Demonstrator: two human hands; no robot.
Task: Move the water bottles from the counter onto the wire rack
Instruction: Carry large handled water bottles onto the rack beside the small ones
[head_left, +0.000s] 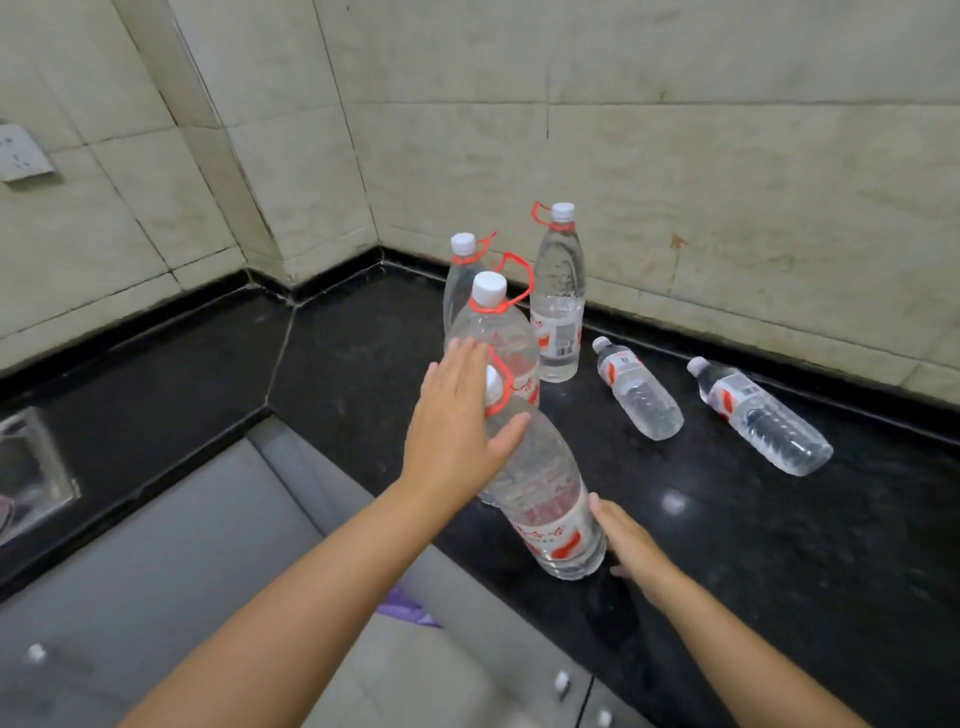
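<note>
Black polished stone table (779, 545) in a corner of beige tiled walls (675, 130). Four tall bottles (558, 306) upright, two small bottles (639, 389) lying flat. Left hand (457, 431) fingers straight against the nearest bottle (545, 493); right hand (634, 545) relaxed beside its base.

Two bare forearms reach into view from below, with no sleeve showing anywhere along them up to the frame's edge. The left hand (457, 421) is bare too: no glove, no ring on the fingers that show, no watch or band at the wrist. The right hand (631, 545) is likewise uncovered, its wrist plain. The fingernails look short and unpainted where visible.
</note>
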